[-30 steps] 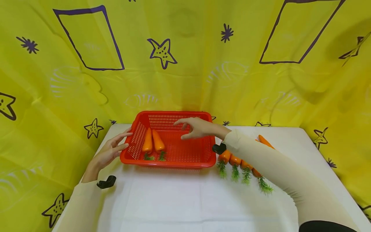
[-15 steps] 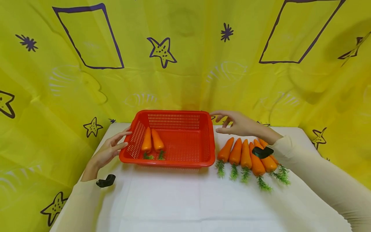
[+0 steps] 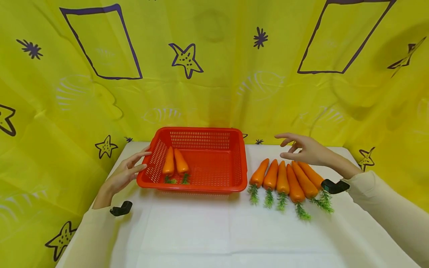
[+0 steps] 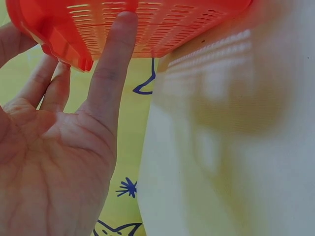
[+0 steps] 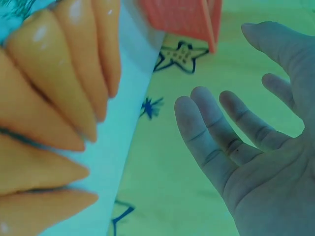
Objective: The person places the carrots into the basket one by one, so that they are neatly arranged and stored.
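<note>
A red plastic basket (image 3: 201, 136) stands at the back of the white table (image 3: 201, 230) with two orange carrots (image 3: 175, 163) lying in its left part. My left hand (image 3: 129, 169) is open, its straight fingers (image 4: 110, 59) touching the basket's left wall (image 4: 147, 24). To the right of the basket lie several more carrots (image 3: 288, 178) side by side, green tops toward me. My right hand (image 3: 301, 149) hovers open just above their tips (image 5: 74, 88), holding nothing; its fingers (image 5: 211, 132) are spread in the right wrist view.
A yellow cloth (image 3: 214, 74) with drawn stars and shapes hangs behind and on both sides of the table. Black wrist cameras sit on the left wrist (image 3: 121, 209) and on the right wrist (image 3: 334, 186). The near half of the table holds only bare white cloth.
My right hand has left the basket empty and swung right, over the carrots beside it. The left hand stays on the basket's wall.
</note>
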A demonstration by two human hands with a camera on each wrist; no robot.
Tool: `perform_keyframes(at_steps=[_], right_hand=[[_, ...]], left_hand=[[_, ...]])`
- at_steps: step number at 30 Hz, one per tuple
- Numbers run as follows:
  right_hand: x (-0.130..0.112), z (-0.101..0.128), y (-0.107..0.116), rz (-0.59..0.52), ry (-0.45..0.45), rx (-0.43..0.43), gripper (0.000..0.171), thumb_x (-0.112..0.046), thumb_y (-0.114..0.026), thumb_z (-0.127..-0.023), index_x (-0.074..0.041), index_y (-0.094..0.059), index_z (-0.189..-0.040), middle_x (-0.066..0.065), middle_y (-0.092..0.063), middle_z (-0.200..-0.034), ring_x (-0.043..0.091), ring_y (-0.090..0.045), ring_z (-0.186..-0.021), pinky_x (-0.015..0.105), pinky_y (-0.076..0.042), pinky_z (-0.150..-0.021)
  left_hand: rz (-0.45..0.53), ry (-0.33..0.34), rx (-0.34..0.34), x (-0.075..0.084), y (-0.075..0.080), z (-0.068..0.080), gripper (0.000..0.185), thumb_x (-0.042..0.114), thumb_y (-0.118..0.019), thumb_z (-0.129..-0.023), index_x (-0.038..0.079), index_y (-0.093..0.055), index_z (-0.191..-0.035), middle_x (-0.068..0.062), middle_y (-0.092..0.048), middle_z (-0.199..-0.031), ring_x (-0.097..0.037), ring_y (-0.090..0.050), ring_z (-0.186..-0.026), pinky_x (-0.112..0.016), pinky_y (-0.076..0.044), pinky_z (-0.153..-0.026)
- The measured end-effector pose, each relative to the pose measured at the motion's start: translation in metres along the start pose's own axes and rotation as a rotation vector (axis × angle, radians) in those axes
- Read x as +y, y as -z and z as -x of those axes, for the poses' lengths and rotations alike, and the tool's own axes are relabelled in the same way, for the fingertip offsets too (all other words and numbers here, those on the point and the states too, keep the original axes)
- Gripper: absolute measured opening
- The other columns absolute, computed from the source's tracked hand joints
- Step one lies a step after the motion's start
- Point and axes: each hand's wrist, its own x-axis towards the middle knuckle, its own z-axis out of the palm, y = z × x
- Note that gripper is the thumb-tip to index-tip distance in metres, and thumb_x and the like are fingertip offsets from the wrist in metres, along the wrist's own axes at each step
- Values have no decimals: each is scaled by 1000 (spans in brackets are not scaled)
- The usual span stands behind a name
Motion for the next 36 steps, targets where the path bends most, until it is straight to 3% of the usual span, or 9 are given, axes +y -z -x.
perform_keyframes(at_steps=[7, 11, 14, 25, 30, 36], right_hand=[[19, 14, 7, 0, -28, 7, 62, -12, -74, -96, -7, -46, -152, 22, -62, -127, 30, -71, -95, 32, -60, -70], [27, 18, 8, -13, -59, -3, 63, -14, -73, -97, -6, -44, -153, 24, -60, -129, 31, -70, -97, 38, -60, -70], [33, 21, 10, -14, -82, -3, 64, -15, -72, -98, -6, -42, -154, 25, -59, -131, 33, -70, -99, 41, -61, -70], [48, 31, 17, -6, -116, 22, 65, -14, -71, -99, -5, -40, -155, 27, -58, -132, 36, -69, -100, 34, -59, -66], [57, 37, 20, -36, -133, -16, 67, -15, -70, -99, -4, -36, -156, 30, -55, -134, 41, -69, -102, 37, -60, -68], [73, 43, 21, -58, -246, -93, 73, -24, -70, -100, -3, -30, -158, 36, -46, -143, 44, -66, -112, 42, -60, -78]], left_hand=[[1, 11, 7, -2, 1, 1, 50, 9, -50, -108, 4, -38, -156, 0, -6, -174, -36, -14, -154, -30, -53, -97], [11, 0, 5, -2, 1, 1, 49, 7, -50, -108, 3, -39, -155, -1, -7, -174, -32, -18, -153, -30, -54, -97], [11, -11, 0, -2, 1, -1, 49, 6, -49, -108, 3, -38, -155, -1, -7, -174, -33, -14, -155, -29, -53, -97], [14, -11, -12, 0, 0, -2, 49, 6, -50, -107, 3, -39, -155, 0, -7, -174, -44, -4, -154, -29, -53, -97], [10, -12, -7, 0, 0, -2, 49, 6, -50, -107, 2, -38, -155, -1, -7, -174, -45, -4, -154, -30, -53, -96], [9, -13, 0, -1, 0, -1, 49, 6, -50, -107, 2, -39, -154, -2, -6, -174, -46, -4, -154, -29, -53, -96]])
